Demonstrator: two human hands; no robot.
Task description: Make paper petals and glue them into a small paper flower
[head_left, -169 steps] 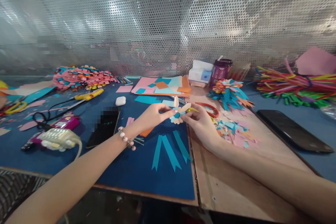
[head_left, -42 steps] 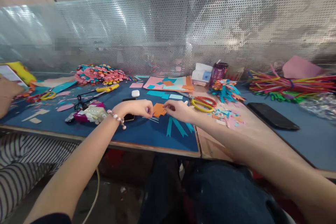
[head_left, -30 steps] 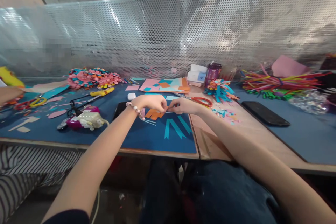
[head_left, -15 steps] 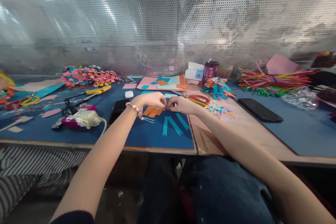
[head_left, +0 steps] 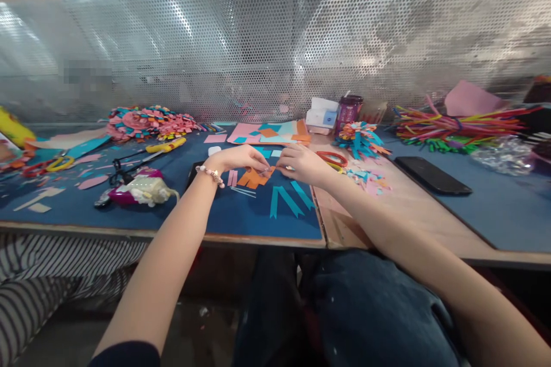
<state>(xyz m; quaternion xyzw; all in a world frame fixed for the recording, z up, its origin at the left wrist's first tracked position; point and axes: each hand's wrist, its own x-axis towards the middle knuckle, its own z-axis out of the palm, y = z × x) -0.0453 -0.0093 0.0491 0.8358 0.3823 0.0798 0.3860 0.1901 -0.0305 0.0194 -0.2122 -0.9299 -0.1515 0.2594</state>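
Observation:
My left hand (head_left: 244, 158), with a beaded bracelet at the wrist, is closed with its fingertips pinched at a small orange paper piece (head_left: 270, 172). From the other side, the bent fingers of my right hand (head_left: 303, 161) meet the same piece; their tips are partly hidden. Below my left hand lie orange paper pieces (head_left: 253, 178) on the blue mat (head_left: 241, 221). Two pink strips (head_left: 232, 178) and thin white sticks (head_left: 243, 191) are beside them. Nearer the front edge are teal paper strips (head_left: 287, 202) with notched ends.
Behind my hands lie coloured paper sheets (head_left: 241, 133). Red-handled scissors (head_left: 333, 158) and a paper pompom (head_left: 360, 139) are at the right, with a black phone (head_left: 433, 175) beyond. A glue gun (head_left: 140, 189) and yellow-handled tool (head_left: 172, 145) lie left. A perforated metal panel (head_left: 258, 46) stands behind.
My fingertips have parted slightly from being pressed together, and the right fingers have lifted and spread a little. The left hand has shifted slightly left, uncovering the pink strips. The view has shifted slightly.

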